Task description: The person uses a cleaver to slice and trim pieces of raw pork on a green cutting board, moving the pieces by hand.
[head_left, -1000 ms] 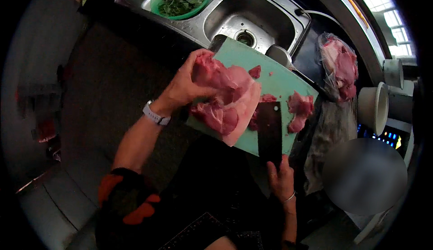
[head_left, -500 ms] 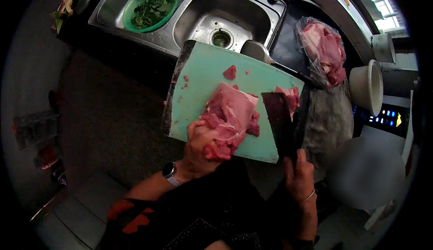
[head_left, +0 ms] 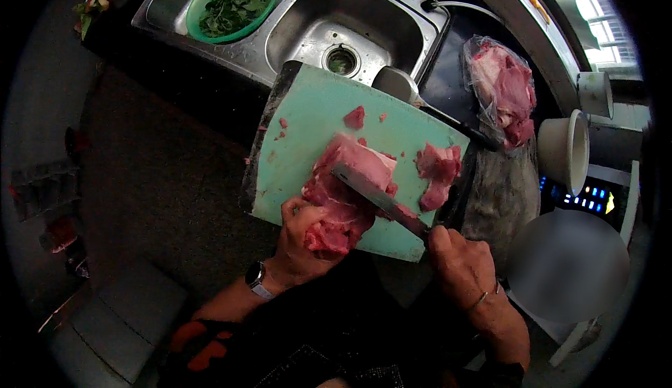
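Note:
A large piece of raw meat (head_left: pixel 343 202) lies on a pale green cutting board (head_left: pixel 294 143). My left hand (head_left: pixel 297 237), with a watch at the wrist, is closed on the near left end of that meat. In my right hand (head_left: pixel 462 262) is the handle of a cleaver (head_left: pixel 381 197). Its blade crosses the top of the meat, with the tip pointing up and left. A smaller cut of meat (head_left: pixel 439 171) rests on the right side of the board. One small chunk (head_left: pixel 355 117) and several scraps lie toward the far edge.
Beyond the board is a steel sink (head_left: pixel 350 17); a green basin (head_left: pixel 264 17) of leaves sits in its left bowl. Bagged meat (head_left: pixel 504 90) lies on the dark counter at right. Nearby stand a white pot (head_left: pixel 563 146) and a blurred round object (head_left: pixel 567 265).
The cleaver has swung left from beside the smaller cut onto the large meat. My right hand turned with it. The smaller cut now shows more fully; my left hand keeps its grip.

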The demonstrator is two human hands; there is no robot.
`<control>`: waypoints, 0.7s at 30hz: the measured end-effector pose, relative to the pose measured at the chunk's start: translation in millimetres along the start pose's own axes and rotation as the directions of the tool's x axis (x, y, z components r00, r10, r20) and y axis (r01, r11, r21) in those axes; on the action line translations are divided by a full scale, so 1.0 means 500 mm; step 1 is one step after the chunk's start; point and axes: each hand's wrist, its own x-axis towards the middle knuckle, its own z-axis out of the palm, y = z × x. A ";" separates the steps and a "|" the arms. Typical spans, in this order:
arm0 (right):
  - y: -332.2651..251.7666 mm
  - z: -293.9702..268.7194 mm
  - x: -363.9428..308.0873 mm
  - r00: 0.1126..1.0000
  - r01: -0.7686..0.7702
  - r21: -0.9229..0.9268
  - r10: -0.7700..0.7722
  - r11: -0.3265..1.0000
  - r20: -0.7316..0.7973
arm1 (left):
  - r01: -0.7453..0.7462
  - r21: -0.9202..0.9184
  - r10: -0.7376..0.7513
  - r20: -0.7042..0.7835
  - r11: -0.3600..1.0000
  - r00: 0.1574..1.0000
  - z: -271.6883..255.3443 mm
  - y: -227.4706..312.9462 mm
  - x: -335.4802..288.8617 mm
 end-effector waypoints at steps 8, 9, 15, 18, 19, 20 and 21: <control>-0.007 -0.029 0.029 0.986 -0.007 0.047 -0.001 0.999 0.169 | 0.158 -0.006 -0.155 0.163 0.987 0.974 -0.024 0.001 0.012; -0.008 -0.035 0.033 0.984 -0.005 0.052 -0.004 0.999 0.177 | 0.152 -0.004 -0.149 0.182 0.988 0.972 -0.030 0.001 0.022; -0.011 -0.044 0.071 0.967 -0.025 0.075 0.005 0.997 0.255 | 0.169 -0.051 -0.150 0.259 0.984 0.954 -0.036 -0.011 0.042; -0.014 -0.042 0.092 0.965 -0.004 0.096 -0.022 0.995 0.260 | 0.192 -0.186 -0.153 0.207 0.964 0.966 -0.025 -0.014 0.041; -0.016 -0.042 0.100 0.965 0.008 0.110 -0.036 0.994 0.258 | 0.199 -0.245 -0.157 0.178 0.949 0.971 -0.022 -0.014 0.039; -0.018 -0.038 0.107 0.968 0.014 0.120 -0.044 0.993 0.247 | 0.210 -0.234 -0.163 0.203 0.949 0.965 -0.023 -0.012 0.040; -0.020 -0.031 0.116 0.970 0.021 0.130 -0.051 0.991 0.236 | 0.221 -0.222 -0.170 0.229 0.950 0.959 -0.026 -0.008 0.042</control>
